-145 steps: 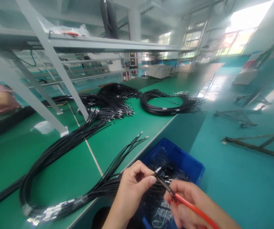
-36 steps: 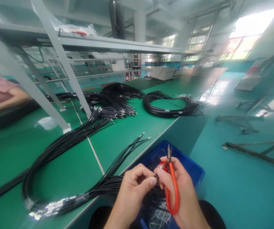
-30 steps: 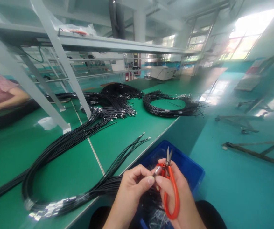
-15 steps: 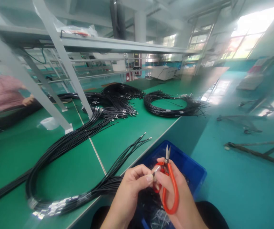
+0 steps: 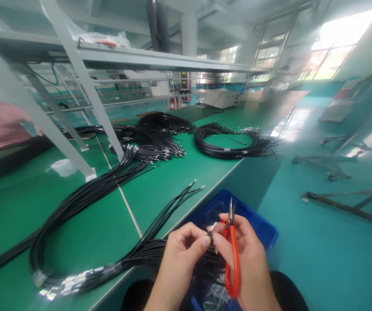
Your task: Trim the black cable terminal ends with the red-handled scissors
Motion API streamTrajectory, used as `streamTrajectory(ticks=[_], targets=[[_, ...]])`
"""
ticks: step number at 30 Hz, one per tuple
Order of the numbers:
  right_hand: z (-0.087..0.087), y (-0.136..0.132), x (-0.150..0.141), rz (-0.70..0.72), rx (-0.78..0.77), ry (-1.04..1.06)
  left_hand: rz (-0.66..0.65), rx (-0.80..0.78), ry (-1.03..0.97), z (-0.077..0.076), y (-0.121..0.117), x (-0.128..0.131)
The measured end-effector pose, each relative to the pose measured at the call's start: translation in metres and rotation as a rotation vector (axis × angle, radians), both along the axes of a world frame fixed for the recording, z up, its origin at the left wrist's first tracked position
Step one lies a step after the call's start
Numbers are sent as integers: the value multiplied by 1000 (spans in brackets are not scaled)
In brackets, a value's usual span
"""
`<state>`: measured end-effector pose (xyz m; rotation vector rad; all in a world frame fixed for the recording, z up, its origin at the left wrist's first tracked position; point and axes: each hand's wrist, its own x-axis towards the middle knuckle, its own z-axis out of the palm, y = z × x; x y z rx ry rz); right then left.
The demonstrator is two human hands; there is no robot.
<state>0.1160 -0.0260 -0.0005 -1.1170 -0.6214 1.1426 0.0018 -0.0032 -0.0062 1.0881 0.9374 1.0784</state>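
My left hand (image 5: 186, 248) pinches the end of a black cable (image 5: 208, 233), whose pale tip (image 5: 213, 226) sticks out past the thumb. Close beside it, my right hand (image 5: 246, 248) is closed around red-handled scissors (image 5: 234, 259), blades pointing up and slightly apart. The right thumb and fingers come close to the cable tip; I cannot tell whether they touch it. A bundle of black cables (image 5: 140, 255) runs from the table edge behind my left hand. Below both hands is a blue bin (image 5: 266, 235) with clear plastic scraps (image 5: 216, 296) in it.
On the green table (image 5: 85, 229) lie a large looped cable bundle (image 5: 48, 229), a coiled bundle (image 5: 205, 149) and more piled cables (image 5: 163, 123). White shelf posts (image 5: 91, 99) rise at the left, near a white roll (image 5: 64, 167). A person in pink (image 5: 1, 125) is at far left.
The scissors have turned in my right hand, so the handles look narrower. The cable tip shows more clearly between my hands. The view has shifted slightly.
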Motion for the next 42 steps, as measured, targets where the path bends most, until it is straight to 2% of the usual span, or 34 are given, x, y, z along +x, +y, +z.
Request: streamTrajectory(ticks=[3,8,13,15,19,21,24,26,30,32,39,42], targets=[[0,1,-1,-35,2,-55,7,3,22,-1,-1,3],[0,-1,-5,-33,63,-52,-46,-53,-114,-2,-3,0],[-3,-1,-9,-102,77,-131,1,-50,-77,-2,-3,-1],[-6,0,-10,-153,72,-241,7,-41,-38,-2,-3,1],[-11,-5,-12,-280,103,-630,7,-9,16,-2,-5,1],[-12,-10,-12,-267,160,-765,29,2,19,-2,-3,-2],[-13,-15,-6,-94,160,-733,36,-5,-12,-2,2,-9],[-14,-15,4,120,100,-535,5,-42,-60,-1,5,-14],[-13,-10,27,641,2,-68,-65,-80,-166,4,9,-20],[-12,-10,34,789,-33,46,-104,-74,-189,5,9,-21],[-12,-14,40,820,-158,1,-136,-94,-190,3,8,-21],[-10,-11,39,837,-155,6,-136,-76,-162,2,7,-20]])
